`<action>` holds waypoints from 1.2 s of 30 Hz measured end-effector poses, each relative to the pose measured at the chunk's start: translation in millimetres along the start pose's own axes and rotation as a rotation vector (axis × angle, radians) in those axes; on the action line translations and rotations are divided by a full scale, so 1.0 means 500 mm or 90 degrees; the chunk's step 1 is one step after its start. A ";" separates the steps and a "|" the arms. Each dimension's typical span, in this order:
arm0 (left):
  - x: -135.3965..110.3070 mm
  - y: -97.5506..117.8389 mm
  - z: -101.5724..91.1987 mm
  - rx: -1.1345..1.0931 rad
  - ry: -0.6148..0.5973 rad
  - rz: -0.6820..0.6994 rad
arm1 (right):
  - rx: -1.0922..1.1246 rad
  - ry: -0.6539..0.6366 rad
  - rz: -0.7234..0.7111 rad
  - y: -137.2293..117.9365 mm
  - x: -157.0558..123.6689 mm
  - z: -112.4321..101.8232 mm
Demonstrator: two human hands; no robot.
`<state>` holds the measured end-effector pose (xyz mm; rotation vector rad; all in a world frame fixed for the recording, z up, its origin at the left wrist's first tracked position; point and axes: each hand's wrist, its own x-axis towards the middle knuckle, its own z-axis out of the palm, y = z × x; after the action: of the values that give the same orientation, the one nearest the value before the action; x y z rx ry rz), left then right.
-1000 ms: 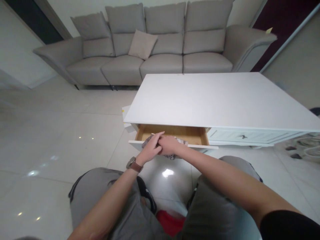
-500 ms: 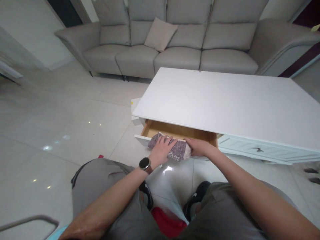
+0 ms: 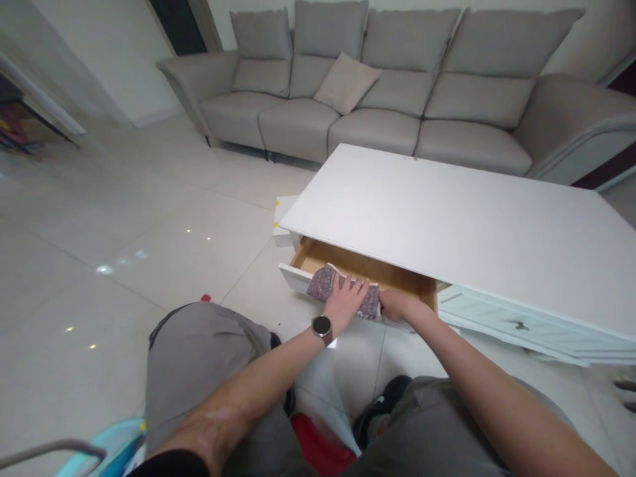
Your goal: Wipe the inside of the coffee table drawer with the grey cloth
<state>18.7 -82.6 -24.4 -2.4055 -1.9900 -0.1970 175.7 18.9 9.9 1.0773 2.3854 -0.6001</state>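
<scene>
A folded grey patterned cloth [image 3: 322, 285] lies across the front edge of the open wooden drawer [image 3: 358, 267] of a white coffee table [image 3: 447, 218]. My left hand [image 3: 345, 301], with a watch on its wrist, rests flat on top of the cloth, fingers spread. My right hand [image 3: 395, 307] grips the cloth's right end at the drawer front. Both forearms reach forward from my lap over grey trousers.
A grey sofa [image 3: 377, 93] with a loose cushion [image 3: 346, 82] stands behind the table. A second, closed drawer [image 3: 521, 324] is to the right. Glossy tiled floor spreads to the left. A light blue basket rim [image 3: 99, 450] shows at bottom left, something red [image 3: 318, 447] between my feet.
The view has swung left and down. The cloth has gone from bunched between my hands to folded on the drawer front, and my left hand now lies flat on it.
</scene>
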 end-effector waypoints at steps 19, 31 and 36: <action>-0.134 -0.268 0.041 -0.203 0.237 -0.486 | -0.106 -0.018 0.013 -0.036 -0.048 0.005; -0.190 -0.274 0.219 -0.732 0.114 -0.846 | -0.064 -0.019 -0.001 -0.047 -0.051 -0.006; -0.175 -0.250 0.239 -0.901 0.144 -0.871 | -0.068 -0.017 -0.013 -0.056 -0.044 -0.012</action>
<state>-109.1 -133.5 -160.9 -0.2322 -3.3741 -2.1980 165.8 -7.2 32.5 0.9939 2.3787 -0.4849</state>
